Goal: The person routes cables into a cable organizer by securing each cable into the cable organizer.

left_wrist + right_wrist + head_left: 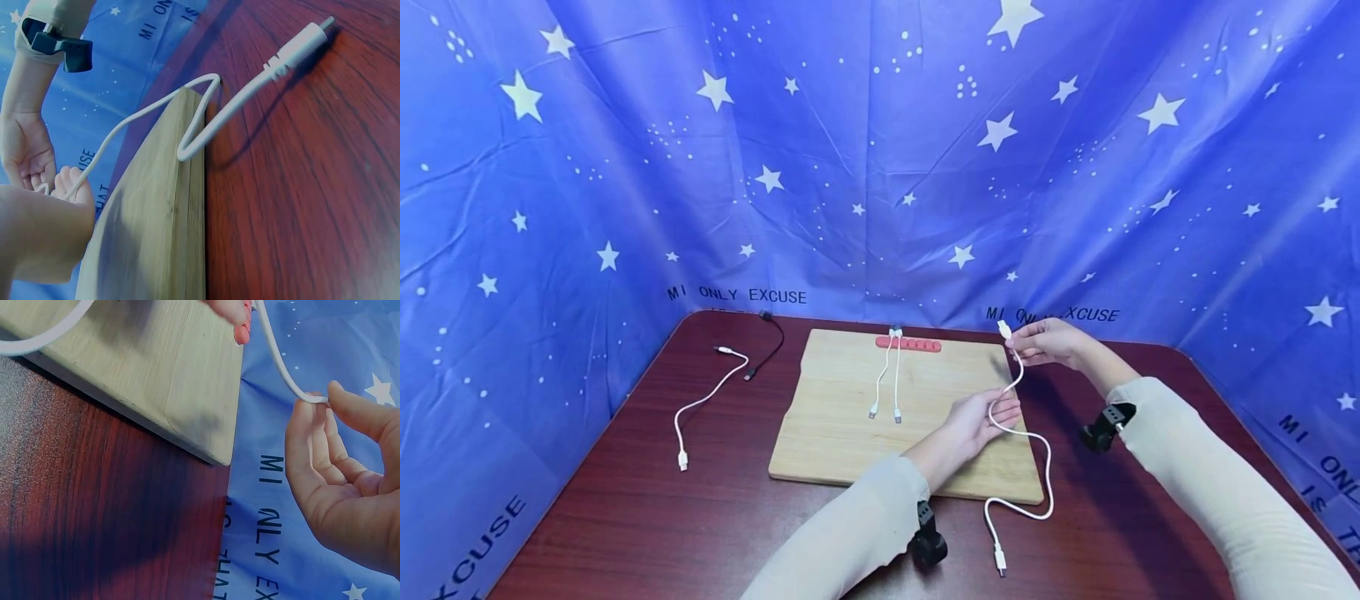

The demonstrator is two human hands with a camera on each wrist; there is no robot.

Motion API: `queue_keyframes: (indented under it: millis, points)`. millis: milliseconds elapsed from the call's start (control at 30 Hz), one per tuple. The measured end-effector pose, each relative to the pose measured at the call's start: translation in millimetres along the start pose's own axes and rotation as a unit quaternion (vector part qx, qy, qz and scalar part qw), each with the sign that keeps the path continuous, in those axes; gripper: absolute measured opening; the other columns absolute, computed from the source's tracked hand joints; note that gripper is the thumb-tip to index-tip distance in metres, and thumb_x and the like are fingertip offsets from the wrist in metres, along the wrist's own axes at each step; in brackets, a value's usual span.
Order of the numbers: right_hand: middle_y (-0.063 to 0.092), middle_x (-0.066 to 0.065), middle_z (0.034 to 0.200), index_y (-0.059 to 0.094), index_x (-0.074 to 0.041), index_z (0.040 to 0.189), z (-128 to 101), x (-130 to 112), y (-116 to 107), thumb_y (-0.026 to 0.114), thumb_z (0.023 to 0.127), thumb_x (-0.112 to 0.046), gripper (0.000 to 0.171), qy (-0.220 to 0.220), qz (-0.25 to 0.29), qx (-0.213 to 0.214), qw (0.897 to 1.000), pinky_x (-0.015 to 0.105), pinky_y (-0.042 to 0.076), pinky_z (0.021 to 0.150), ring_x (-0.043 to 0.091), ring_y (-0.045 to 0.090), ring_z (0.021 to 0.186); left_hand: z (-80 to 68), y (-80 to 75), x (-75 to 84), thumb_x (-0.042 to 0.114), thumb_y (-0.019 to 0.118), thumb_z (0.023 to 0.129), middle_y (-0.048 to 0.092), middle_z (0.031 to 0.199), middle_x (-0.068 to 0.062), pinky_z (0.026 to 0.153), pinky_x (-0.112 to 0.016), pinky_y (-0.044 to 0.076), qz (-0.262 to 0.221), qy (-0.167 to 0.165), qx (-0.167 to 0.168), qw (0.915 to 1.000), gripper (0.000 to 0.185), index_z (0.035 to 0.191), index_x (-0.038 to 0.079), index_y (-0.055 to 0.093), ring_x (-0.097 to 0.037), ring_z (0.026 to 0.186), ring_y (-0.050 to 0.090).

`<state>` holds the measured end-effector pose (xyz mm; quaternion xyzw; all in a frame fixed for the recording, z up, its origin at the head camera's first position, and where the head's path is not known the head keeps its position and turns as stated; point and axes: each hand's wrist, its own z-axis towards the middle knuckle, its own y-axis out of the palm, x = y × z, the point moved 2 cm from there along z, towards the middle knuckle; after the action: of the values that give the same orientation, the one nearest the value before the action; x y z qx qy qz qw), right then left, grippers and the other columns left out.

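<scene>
On the dark red table [625, 517]: wooden board [842, 417] in the middle, red cable clip strip [908, 343] at its far edge with two short white cables [887, 379] hanging off it. Right hand [1048, 342] up over the board's right corner, fingers [312, 434] pinching the white cable [1022, 433] near its plug. Left hand [981, 417] lower, fingers curled loosely round the same cable mid-length; rest trailing off the board onto the table. Spare white cable [703, 400] and black cable [771, 342] well off left.
</scene>
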<state>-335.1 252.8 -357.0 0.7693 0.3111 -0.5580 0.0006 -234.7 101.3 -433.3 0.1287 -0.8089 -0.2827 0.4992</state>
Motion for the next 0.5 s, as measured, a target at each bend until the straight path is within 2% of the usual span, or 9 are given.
queue_keyframes:
  millis: [133, 233, 500]
  points:
    - [0.07, -0.011, 0.078, 0.062, -0.011, 0.096, -0.1, 1.0, -1.3, 0.059, 0.094, -0.012, 0.004, 0.002, 0.016, 0.01, 1.0, 0.02, 0.06, 0.077, 0.002, 0.067, 0.076, -1.0, -8.2, 3.2, 0.006, 0.054, 0.094, 0.062, 0.124, -0.028, 0.102, -0.038, 0.053, 0.036, 0.011, 0.01, 0.9992, 0.032, 0.122, -0.01, 0.059, -0.029, 0.108, 0.067]
    - [0.07, -0.013, 0.077, 0.063, -0.012, 0.094, 1.0, 0.8, -3.0, 0.058, 0.095, -0.01, 0.005, 0.002, 0.034, 0.014, 0.999, 0.02, 0.06, 0.078, 0.001, 0.067, 0.076, -0.3, -11.9, 6.8, 0.001, 0.058, 0.091, 0.065, 0.12, -0.026, 0.098, -0.035, 0.055, 0.058, 0.017, 0.005, 0.9981, 0.03, 0.12, -0.008, 0.061, -0.021, 0.098, 0.07]
    - [0.071, -0.014, 0.077, 0.065, -0.016, 0.089, 5.6, 5.0, -2.3, 0.058, 0.095, -0.009, 0.012, 0.002, 0.071, 0.014, 0.997, 0.019, 0.06, 0.077, 0.0, 0.067, 0.076, -3.0, -18.7, 9.4, -0.003, 0.059, 0.09, 0.065, 0.12, -0.025, 0.098, -0.036, 0.055, 0.07, 0.016, -0.01, 0.9974, 0.031, 0.121, -0.009, 0.06, -0.014, 0.09, 0.07]
